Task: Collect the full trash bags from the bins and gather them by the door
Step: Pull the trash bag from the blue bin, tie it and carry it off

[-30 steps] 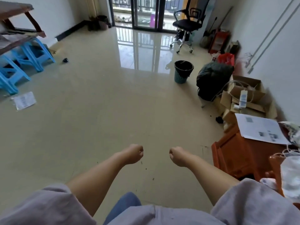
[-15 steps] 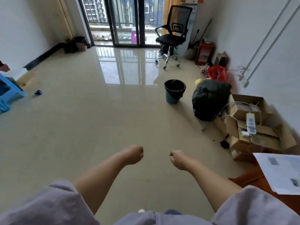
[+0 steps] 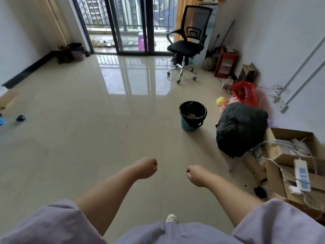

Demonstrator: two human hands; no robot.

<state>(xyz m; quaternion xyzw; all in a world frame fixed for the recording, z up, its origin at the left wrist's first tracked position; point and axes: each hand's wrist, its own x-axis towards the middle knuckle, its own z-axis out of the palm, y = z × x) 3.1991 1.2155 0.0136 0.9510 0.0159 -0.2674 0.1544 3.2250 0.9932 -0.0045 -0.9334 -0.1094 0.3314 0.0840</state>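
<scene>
A small blue bin (image 3: 192,116) lined with a black bag stands on the tiled floor, ahead and to the right; some litter shows inside it. To its right lies a big, full black trash bag (image 3: 241,129). A second dark bin (image 3: 77,51) sits far left by the glass balcony door (image 3: 133,23). My left hand (image 3: 146,167) and my right hand (image 3: 197,175) are held out low in front of me, fingers curled into fists, holding nothing. Both hands are well short of the blue bin.
A black office chair (image 3: 188,44) stands by the door. Along the right wall are a red plastic bag (image 3: 243,92), a red stand (image 3: 226,64), and cardboard boxes (image 3: 295,166) with cables and a power strip. A small dark object (image 3: 20,118) lies on the floor at left.
The view has advanced toward the blue bin and the balcony door and tilted up. The blue stools and wooden furniture have left the view. Both hands stay curled in front of me.
</scene>
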